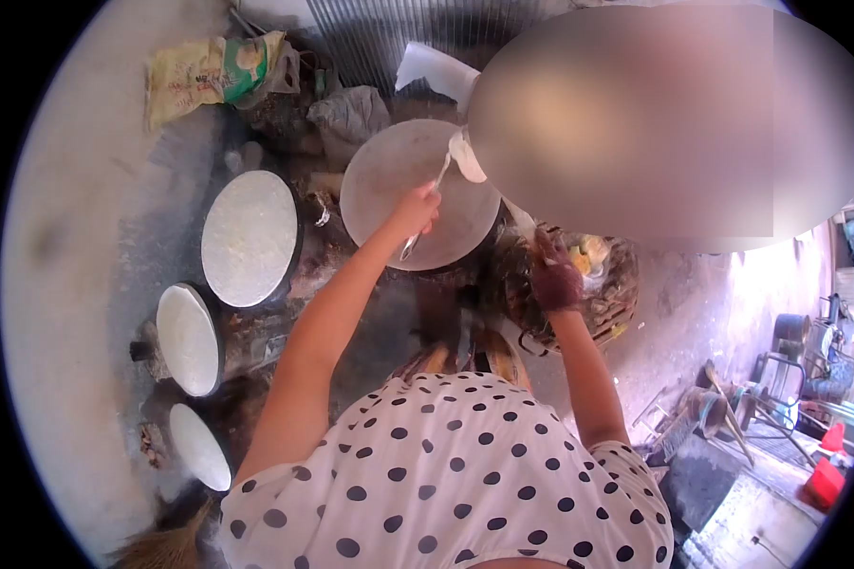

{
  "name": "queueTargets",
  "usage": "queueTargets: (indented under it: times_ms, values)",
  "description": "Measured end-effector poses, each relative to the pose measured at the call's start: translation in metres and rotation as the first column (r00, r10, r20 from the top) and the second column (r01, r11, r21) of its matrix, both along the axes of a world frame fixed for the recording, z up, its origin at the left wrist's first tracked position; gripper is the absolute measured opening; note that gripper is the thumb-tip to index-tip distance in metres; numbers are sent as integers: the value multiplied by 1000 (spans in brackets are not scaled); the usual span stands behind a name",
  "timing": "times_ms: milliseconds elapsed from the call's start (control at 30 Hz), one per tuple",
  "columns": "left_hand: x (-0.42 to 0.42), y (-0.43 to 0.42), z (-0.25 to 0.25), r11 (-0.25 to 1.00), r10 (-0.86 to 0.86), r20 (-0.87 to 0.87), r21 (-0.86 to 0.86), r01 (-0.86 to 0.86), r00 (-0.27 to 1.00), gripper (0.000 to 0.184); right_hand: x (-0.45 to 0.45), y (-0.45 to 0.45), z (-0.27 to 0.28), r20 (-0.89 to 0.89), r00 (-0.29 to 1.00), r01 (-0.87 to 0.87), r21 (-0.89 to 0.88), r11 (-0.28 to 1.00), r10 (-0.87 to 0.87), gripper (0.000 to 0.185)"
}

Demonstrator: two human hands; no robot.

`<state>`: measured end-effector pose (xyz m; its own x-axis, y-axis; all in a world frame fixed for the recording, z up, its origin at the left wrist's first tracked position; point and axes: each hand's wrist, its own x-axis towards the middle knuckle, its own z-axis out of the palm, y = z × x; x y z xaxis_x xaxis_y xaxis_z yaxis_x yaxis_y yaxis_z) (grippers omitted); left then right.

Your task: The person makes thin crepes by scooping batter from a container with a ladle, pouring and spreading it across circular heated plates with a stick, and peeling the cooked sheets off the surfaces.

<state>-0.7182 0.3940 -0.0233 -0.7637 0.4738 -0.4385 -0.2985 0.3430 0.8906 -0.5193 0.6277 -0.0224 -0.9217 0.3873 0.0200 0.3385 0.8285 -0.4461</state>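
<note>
My left hand (419, 211) is closed around the thin metal handle (440, 174) of a long utensil. It is held over a large round grey griddle (375, 204). A pale, rounded piece (466, 159) is at the handle's far end, partly cut off by a blurred oval; I cannot tell if it is the utensil's bowl or food. My right hand (556, 279), in a dark glove, is closed on a pale, flat spatula-like tool (519, 219) that points toward the griddle's right edge. Below this hand stands a woven basket (622, 296) with yellowish and white items (590, 254) in it.
Several round, white-topped pans (249, 239) run down the left side. A yellow-and-green bag (199, 81) and a grey plastic bag (349, 116) lie at the back. Chairs and household goods (778, 379) are at the right. The blurred oval hides the upper right.
</note>
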Motion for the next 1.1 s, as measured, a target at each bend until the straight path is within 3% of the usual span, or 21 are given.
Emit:
queueTargets:
  times_ms: [100, 133, 167, 200, 233, 400, 433, 467, 500, 533, 567, 633, 667, 733, 767, 800, 833, 900, 967, 1000, 1100]
  values:
    - [-11, -3, 6, 988, -34, -161, -151, 10, 986, 50, -10, -14, -33, 288, 957, 39, -52, 998, -22, 41]
    - [-16, -8, -4, 989, -33, -163, -149, 8, 986, 50, -1, -25, -28, 192, 981, 50, -109, 993, -29, 42]
    - [-21, -13, -13, 958, -127, -429, -288, -2, 894, 49, 11, -32, -42, 189, 982, 45, -104, 994, -25, 42]
    - [-26, -17, -19, 910, -243, -643, -410, -58, 726, 48, 20, -37, -67, -88, 996, -3, -70, 998, -3, 42]
    - [-28, -18, -15, 912, -232, -648, -404, -69, 726, 48, 20, -42, -74, -356, 934, -43, -27, 999, 31, 42]
    - [-25, -44, -8, 763, -372, -642, -623, -173, 670, 47, -54, -81, -119, -87, 988, -121, 114, 986, 131, 42]
    - [-23, -53, -4, 760, -368, -644, -624, -182, 671, 47, -69, -89, -85, -41, 999, -38, -256, 966, 29, 42]
    - [-20, -65, 4, 760, -321, -685, -598, -254, 654, 48, -74, -99, -66, 43, 998, 67, -587, 807, -52, 42]
    - [-16, -77, 13, 758, -277, -726, -568, -321, 630, 49, -66, -103, -70, 40, 998, 65, -590, 805, -51, 42]
    - [-9, -88, 27, 760, -275, -732, -562, -325, 623, 49, -55, -100, -79, 45, 998, 49, -367, 929, -35, 43]
    - [2, -100, 44, 753, -155, -777, -493, -437, 610, 50, -51, -104, -110, -23, 986, 110, -649, 753, -164, 44]
    - [19, -122, 64, 728, -16, -814, -408, -552, 581, 50, -43, -111, -171, -75, 850, 10, -987, 159, -521, 45]
    - [27, -133, 68, 767, 93, -863, -256, -588, 496, 50, -48, -112, -202, -504, 833, -92, -536, 839, -230, 44]
    - [42, -152, 72, 776, 235, -877, -89, -624, 418, 45, -67, -142, -115, 5, 995, 102, -144, 984, -102, 42]
    - [50, -161, 69, 771, 240, -878, -86, -631, 414, 45, -85, -134, -135, 3, 996, 93, -143, 985, -93, 42]
    - [56, -173, 65, 836, 393, -685, -11, -548, 614, 41, -107, -116, -176, 13, 1000, 17, -228, 973, -14, 43]
    - [62, -185, 63, 875, 466, -427, 96, -474, 775, 38, -102, -116, -159, 16, 998, 65, -398, 915, -64, 43]
    - [89, -208, 54, 890, 455, -335, 149, -430, 825, 30, -93, -116, -125, 37, 980, 167, -687, 707, -196, 44]
    - [126, -233, 34, 861, 508, -272, 174, -477, 818, 23, -83, -112, -145, -71, 963, 250, -127, 960, -260, 43]
    - [146, -246, 25, 837, 547, -245, 175, -519, 800, 21, -78, -124, -103, 182, 922, 386, -380, 841, -341, 44]
    - [199, -284, -12, 753, 640, -331, 88, -652, 694, 22, -105, -132, -104, 141, 963, 264, -337, 904, -229, 45]
